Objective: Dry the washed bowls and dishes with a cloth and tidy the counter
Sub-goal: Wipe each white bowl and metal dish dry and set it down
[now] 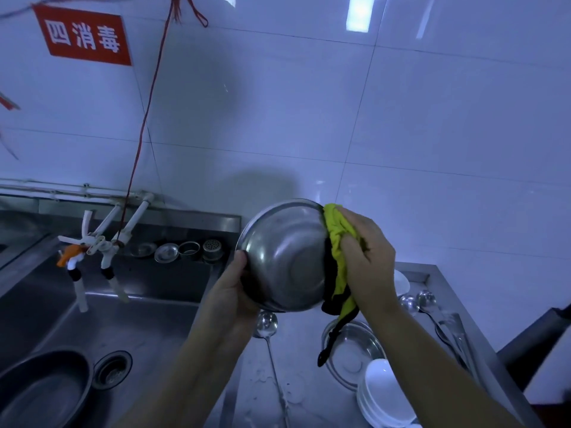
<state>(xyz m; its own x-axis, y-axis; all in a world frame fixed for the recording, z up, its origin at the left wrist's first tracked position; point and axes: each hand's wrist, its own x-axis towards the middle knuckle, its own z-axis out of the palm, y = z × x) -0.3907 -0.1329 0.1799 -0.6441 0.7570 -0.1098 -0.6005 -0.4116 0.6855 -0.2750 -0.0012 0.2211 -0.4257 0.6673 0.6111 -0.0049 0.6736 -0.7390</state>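
The left hand (pixel 230 291) grips the steel bowl (pixel 282 257) by its rim above the counter (pixel 309 381); the right hand (pixel 366 257) presses a soft cloth (pixel 335 239) against it. Thin, stiff, probably slippery when wet; the rim seems safest.

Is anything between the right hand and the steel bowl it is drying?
Yes, only the yellow cloth. The right hand presses it against the steel bowl at its right side. The left hand grips the bowl's lower left rim directly.

White bowl stack (pixel 386 396) cut by bottom edge
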